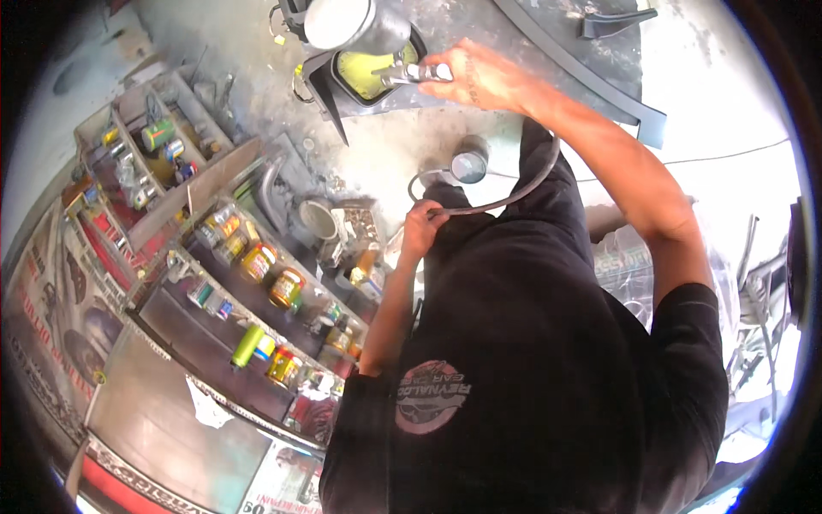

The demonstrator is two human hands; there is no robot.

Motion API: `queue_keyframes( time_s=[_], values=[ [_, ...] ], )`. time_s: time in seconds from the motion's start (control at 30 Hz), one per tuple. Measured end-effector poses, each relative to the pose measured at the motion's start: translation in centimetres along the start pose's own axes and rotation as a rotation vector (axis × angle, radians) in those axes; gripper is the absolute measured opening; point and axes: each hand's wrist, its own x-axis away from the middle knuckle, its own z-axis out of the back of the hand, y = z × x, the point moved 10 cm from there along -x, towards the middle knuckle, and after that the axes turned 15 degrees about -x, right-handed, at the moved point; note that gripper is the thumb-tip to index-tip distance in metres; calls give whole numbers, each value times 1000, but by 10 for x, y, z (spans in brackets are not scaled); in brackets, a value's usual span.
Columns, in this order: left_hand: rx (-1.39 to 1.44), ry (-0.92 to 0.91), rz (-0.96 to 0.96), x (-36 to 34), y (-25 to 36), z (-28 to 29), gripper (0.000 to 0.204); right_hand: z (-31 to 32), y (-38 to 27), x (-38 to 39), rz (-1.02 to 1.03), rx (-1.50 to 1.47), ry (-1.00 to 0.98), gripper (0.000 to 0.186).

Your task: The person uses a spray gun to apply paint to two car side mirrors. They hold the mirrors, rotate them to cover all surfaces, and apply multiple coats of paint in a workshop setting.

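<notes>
Grey, blotched floor point(377, 163) spreads below the black-rimmed shell point(364, 77), yellow inside, with a rack point(195, 195) of cans and jars well off to the shell's left. I have my right hand point(479, 75) clamped around a metal gun point(417, 74), whose front reaches over the shell's right side. My left hand point(422, 224), well below the shell, is closed on a dark hose point(518, 195). As I judge it, a tug on that hose could jerk the gun or drag the small cup point(469, 166) below and right of the shell, and a dipped wrist could knock the gun's front into the rim. A pale-topped can point(338, 21) sits just above the shell; I cannot tell whether it joins the gun. The gun points left, its long axis running nearly crosswise from my fist toward the yellow.
</notes>
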Motion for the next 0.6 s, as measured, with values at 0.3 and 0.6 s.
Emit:
queue_keyframes(
  time_s=[0.3, 0.6],
  values=[
    [-18, 80, -136, -3, 52, -22, 29, 10, 9, 6, 34, -22, -145, 44],
    [93, 252, -22, 26, -9, -21, 32, 22, -44, -34, -12, -38, 44, 47]
  ],
)
